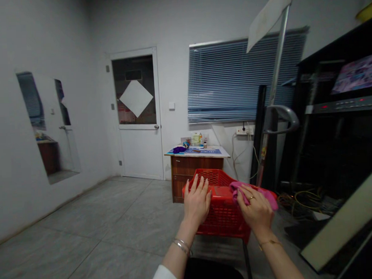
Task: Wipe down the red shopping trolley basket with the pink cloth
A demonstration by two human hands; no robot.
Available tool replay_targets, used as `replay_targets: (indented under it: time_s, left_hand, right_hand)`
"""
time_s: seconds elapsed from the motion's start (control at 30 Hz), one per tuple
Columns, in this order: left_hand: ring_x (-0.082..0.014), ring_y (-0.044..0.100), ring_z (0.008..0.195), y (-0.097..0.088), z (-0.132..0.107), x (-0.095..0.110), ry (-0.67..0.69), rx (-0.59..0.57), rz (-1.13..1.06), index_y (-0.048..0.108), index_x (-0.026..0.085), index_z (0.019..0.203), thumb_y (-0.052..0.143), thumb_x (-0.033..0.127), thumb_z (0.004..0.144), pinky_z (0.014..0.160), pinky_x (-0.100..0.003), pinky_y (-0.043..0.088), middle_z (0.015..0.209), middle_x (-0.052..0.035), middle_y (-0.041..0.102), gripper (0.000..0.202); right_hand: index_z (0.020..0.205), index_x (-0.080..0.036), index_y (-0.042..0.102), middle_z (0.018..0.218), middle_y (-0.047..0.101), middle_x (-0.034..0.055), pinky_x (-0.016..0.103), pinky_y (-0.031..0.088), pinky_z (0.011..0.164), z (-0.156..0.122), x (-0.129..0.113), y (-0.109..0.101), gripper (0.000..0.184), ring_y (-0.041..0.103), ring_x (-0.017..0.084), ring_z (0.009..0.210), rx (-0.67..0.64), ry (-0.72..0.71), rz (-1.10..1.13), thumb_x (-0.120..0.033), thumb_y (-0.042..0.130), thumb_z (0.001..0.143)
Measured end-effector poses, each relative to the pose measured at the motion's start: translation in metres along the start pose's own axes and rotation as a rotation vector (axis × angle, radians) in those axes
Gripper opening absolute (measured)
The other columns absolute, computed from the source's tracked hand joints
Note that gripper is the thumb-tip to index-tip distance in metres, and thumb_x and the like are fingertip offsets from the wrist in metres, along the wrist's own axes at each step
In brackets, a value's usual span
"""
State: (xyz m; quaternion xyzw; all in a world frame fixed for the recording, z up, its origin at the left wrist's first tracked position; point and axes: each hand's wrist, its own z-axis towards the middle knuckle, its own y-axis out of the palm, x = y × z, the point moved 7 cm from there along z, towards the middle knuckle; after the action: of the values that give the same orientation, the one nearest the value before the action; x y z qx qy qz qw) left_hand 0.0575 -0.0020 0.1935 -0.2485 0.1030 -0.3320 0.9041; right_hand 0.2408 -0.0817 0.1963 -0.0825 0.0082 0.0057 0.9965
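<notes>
In front of me stands a red plastic shopping cart point(225, 215) with lattice walls and dark legs. My left hand point(196, 200) lies on the left part of its near top rim, fingers stretched out and slightly apart, holding nothing. Farther right on the same rim, my right hand point(254, 206) is closed over a pink cloth point(269, 197) and presses it against the red plastic. Part of the cloth sticks out on both sides of the fingers. The palms and the rim under them are hidden.
Beyond the cart is a wooden desk point(187, 166) bearing a purple cloth point(179, 149) and small bottles. To the right are a metal pole point(277, 59) with a grey handle, a dark rack point(335, 142) and loose cables point(307, 202). A white door point(140, 153) is at the back.
</notes>
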Motion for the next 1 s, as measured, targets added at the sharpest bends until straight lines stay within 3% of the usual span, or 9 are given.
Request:
replay_targets:
  time_s: [0.1, 0.17, 0.37, 0.47, 0.63, 0.77, 0.83, 0.9, 1.0]
  left_hand:
    - [-0.0245, 0.034, 0.141, 0.0, 0.0, 0.0, -0.01, 0.012, -0.01, 0.051, 0.024, 0.136, 0.043, 0.029, 0.098, 0.116, -0.054, 0.025, 0.143, -0.0046, 0.052, 0.04]
    - [-0.0246, 0.035, 0.14, 0.0, 0.0, 0.001, -0.021, 0.017, -0.012, 0.053, 0.024, 0.135, 0.043, 0.029, 0.098, 0.115, -0.053, 0.025, 0.142, -0.0046, 0.052, 0.039]
    - [-0.0247, 0.037, 0.139, -0.003, 0.002, 0.001, -0.031, 0.01, -0.01, 0.054, 0.023, 0.134, 0.043, 0.028, 0.098, 0.115, -0.053, 0.025, 0.142, -0.0054, 0.053, 0.038]
    - [-0.0246, 0.039, 0.138, -0.005, 0.003, 0.0, -0.018, 0.01, -0.011, 0.054, 0.023, 0.134, 0.043, 0.027, 0.098, 0.115, -0.052, 0.027, 0.141, -0.0056, 0.054, 0.037]
    - [-0.0243, 0.039, 0.138, -0.006, 0.003, 0.0, -0.006, 0.01, -0.023, 0.055, 0.022, 0.133, 0.043, 0.027, 0.098, 0.114, -0.052, 0.027, 0.14, -0.0056, 0.055, 0.037]
    - [-0.0235, 0.039, 0.138, -0.004, 0.002, 0.001, -0.017, 0.02, -0.028, 0.054, 0.023, 0.133, 0.045, 0.027, 0.097, 0.115, -0.053, 0.026, 0.139, -0.0052, 0.056, 0.037]
    - [-0.0233, 0.038, 0.138, -0.003, 0.001, 0.002, -0.019, 0.025, -0.035, 0.054, 0.023, 0.133, 0.046, 0.028, 0.097, 0.116, -0.053, 0.025, 0.14, -0.0052, 0.055, 0.038]
    - [-0.0234, 0.036, 0.14, -0.001, 0.001, 0.002, -0.028, 0.025, -0.04, 0.053, 0.023, 0.134, 0.046, 0.029, 0.097, 0.116, -0.053, 0.024, 0.141, -0.0047, 0.054, 0.038]
    - [-0.0235, 0.035, 0.14, -0.001, 0.001, 0.001, -0.03, 0.018, -0.038, 0.052, 0.025, 0.135, 0.045, 0.029, 0.097, 0.116, -0.054, 0.023, 0.142, -0.0039, 0.053, 0.039]
  right_hand:
    - [0.099, -0.019, 0.072, 0.101, 0.073, 0.0027, 0.029, 0.043, 0.082, -0.001, 0.02, -0.003, 0.021, 0.062, 0.017, 0.087, -0.003, 0.047, -0.07, -0.03, 0.058, 0.088]
    - [0.098, -0.019, 0.072, 0.099, 0.073, 0.0023, 0.029, 0.042, 0.081, 0.001, 0.016, -0.002, 0.021, 0.062, 0.017, 0.086, -0.004, 0.063, -0.082, -0.03, 0.058, 0.088]
    - [0.096, -0.021, 0.072, 0.102, 0.072, 0.0024, 0.029, 0.04, 0.087, 0.007, -0.046, 0.01, 0.016, 0.062, 0.017, 0.094, -0.022, -0.01, 0.016, -0.026, 0.059, 0.086]
    - [0.096, -0.021, 0.072, 0.103, 0.072, 0.0031, 0.03, 0.04, 0.089, 0.009, -0.063, 0.013, 0.017, 0.062, 0.017, 0.095, -0.053, -0.045, 0.071, -0.025, 0.057, 0.088]
    - [0.1, -0.021, 0.071, 0.106, 0.072, 0.0026, 0.029, 0.041, 0.09, 0.006, -0.031, 0.009, 0.02, 0.063, 0.016, 0.095, -0.07, -0.055, 0.091, -0.028, 0.057, 0.088]
    - [0.099, -0.019, 0.072, 0.101, 0.073, 0.0038, 0.029, 0.043, 0.083, 0.002, 0.018, 0.005, 0.024, 0.063, 0.016, 0.089, -0.055, 0.067, 0.025, -0.033, 0.054, 0.089]
    - [0.096, -0.019, 0.072, 0.099, 0.073, 0.0046, 0.029, 0.043, 0.081, 0.001, 0.029, 0.004, 0.026, 0.063, 0.017, 0.087, -0.043, 0.127, -0.005, -0.034, 0.053, 0.089]
    - [0.095, -0.019, 0.072, 0.098, 0.073, 0.005, 0.03, 0.043, 0.082, 0.001, 0.022, 0.006, 0.026, 0.062, 0.017, 0.087, -0.035, 0.14, -0.012, -0.034, 0.052, 0.089]
    - [0.095, -0.019, 0.072, 0.1, 0.072, 0.0043, 0.03, 0.043, 0.087, 0.005, -0.015, 0.013, 0.023, 0.063, 0.017, 0.091, -0.059, 0.053, 0.035, -0.032, 0.054, 0.089]
